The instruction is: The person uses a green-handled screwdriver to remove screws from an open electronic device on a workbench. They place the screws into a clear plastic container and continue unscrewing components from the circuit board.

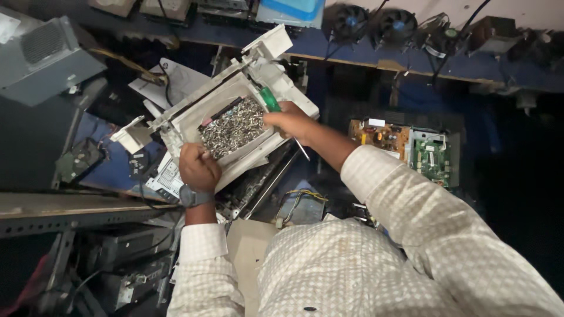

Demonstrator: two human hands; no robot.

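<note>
- A white plastic tray (261, 154), which looks like a piece of printer housing, sits tilted at the middle of the head view, on top of dismantled machine parts; its hollow is filled with a heap of small metal screws (234, 126).
- The left hand (198, 167) is curled at the near edge of the tray, fingers bent in over the lower end of the screw heap; whether a screw is pinched between the fingertips cannot be told. A grey wristwatch (194, 196) sits on that wrist.
- The right hand (292, 122) is closed around a green-handled screwdriver (271, 100): the handle sticks up past the knuckles toward the tray's far side, and the thin metal shaft comes out below the hand, slanting down toward the person.
- Both forearms wear a cream checked shirt (376, 235), which fills the lower part of the view.
- Under and around the tray lie more white casing panels (270, 44) and a dark metal frame (258, 185).
- To the right, well apart from the tray, a brown circuit board (376, 136) lies just beside a green circuit board (432, 157).
- Along the far blue shelf (329, 50) stand black cooling fans (371, 24).
- At the top left stands a grey metal case (44, 56) with a vent grille; below it, a hard drive (79, 159) rests on a blue surface.
- A grey slotted metal rail (76, 211) crosses the left side, with dark equipment stacked beneath it.
</note>
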